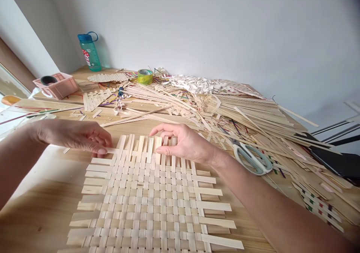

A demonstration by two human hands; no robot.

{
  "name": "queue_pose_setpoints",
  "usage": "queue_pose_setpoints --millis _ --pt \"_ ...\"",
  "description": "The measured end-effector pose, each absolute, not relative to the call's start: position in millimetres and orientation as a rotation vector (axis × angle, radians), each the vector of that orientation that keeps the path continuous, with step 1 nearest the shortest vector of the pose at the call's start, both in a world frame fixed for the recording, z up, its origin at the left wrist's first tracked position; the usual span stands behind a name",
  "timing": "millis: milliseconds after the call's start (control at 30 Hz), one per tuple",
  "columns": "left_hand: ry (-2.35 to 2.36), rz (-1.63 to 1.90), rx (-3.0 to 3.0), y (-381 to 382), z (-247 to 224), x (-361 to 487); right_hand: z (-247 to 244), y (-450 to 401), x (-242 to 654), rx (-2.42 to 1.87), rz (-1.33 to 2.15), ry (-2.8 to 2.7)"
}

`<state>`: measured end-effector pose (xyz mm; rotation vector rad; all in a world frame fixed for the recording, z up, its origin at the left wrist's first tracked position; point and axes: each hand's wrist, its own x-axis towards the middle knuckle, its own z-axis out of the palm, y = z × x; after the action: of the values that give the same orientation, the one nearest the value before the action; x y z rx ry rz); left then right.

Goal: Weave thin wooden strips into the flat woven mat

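Note:
A woven mat of pale flat wood strips [152, 204] lies on the table in front of me, its loose strip ends sticking out on the left, right and far sides. At its far left corner my left hand [81, 136] pinches the end of a crosswise wood strip [111, 150] between thumb and fingers. My right hand [182, 142] is at the far edge, thumb and fingers closed about an upright strip end [158, 143] near the middle. Some of its fingers are hidden behind the strip ends.
Scissors with white handles [251, 157] lie to the right. Behind are a heap of loose strips [174, 103], a tape roll [145, 77], a pink basket [60, 86] and a teal bottle [90, 54]. A black object [334, 163] sits at the far right.

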<state>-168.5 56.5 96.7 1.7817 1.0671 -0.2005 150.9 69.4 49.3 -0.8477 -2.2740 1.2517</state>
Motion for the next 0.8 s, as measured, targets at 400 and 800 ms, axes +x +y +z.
queue_pose_setpoints --millis 400,800 --pt "1.094 -0.002 1.612 50.7 80.2 -154.4 48.8 68.1 150.7 -0.838 1.321 -2.259" --pt "1.051 0.061 1.630 55.2 75.8 -172.4 39.3 86.2 161.9 -0.853 1.279 -2.273"
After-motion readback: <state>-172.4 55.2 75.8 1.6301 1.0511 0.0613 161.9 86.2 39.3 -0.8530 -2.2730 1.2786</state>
